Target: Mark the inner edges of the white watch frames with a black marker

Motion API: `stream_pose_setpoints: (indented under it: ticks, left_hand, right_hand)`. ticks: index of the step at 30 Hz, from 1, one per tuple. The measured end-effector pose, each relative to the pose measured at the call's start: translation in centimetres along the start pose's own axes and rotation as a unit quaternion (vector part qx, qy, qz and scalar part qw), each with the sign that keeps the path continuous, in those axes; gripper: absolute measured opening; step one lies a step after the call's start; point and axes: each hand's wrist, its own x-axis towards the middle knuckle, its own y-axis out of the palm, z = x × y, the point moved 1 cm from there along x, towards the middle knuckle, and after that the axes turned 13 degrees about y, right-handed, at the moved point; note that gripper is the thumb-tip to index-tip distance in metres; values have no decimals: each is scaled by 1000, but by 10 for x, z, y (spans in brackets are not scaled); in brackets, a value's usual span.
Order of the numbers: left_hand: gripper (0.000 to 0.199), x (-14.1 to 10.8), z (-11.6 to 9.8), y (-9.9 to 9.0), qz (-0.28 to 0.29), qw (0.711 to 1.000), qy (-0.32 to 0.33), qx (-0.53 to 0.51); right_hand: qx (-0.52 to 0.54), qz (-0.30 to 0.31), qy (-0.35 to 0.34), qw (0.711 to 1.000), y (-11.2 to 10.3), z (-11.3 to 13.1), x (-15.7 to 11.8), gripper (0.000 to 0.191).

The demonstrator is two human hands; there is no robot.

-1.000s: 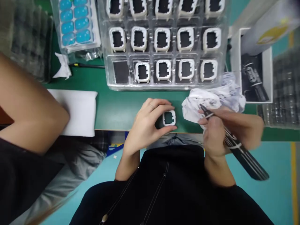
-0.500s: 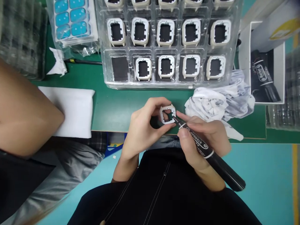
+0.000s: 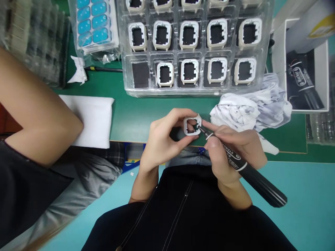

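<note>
Between the thumb and fingers of my left hand is a small white watch case frame, held above the front edge of the green table. My right hand grips a black marker pen like a writing tool. Its dark tip meets or nearly meets the right inner side of the frame; exact contact I cannot tell. The right index finger stretches close to the frame's right edge. Beyond my hands lies a clear plastic tray with several similar white frames in its compartments; the near left compartment holds no frame.
A crumpled stained cloth lies right of my hands, beside a white box holding another marker. At left, a co-worker's bare arm rests over a folded white cloth. Blue pads and stacked trays stand behind.
The whole view has shifted, so most things appear farther right. The marker tip has moved slightly up along the frame's right side. Both hands keep their hold.
</note>
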Motion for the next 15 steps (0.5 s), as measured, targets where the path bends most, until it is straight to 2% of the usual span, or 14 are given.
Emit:
stream_pose_setpoints:
  ticks: [3,6,10,15]
  left_hand:
    - [44,1,-1,0,-9,1000,3,-11]
    - [47,1,-2,1,-21,1000,-4,-15]
    - [43,1,-4,2,-25,999,-17,-15]
    - [41,0,-6,3,-39,999,-16,-1]
  right_hand:
    - [-16,5,-27,999,4,5,5,13]
    - [-45,-17,-60,997,8,6,7,15]
    - [-77,-43,-37,995,9,3,3,15]
    - [-96,-18,-40,994,6,2,3,15]
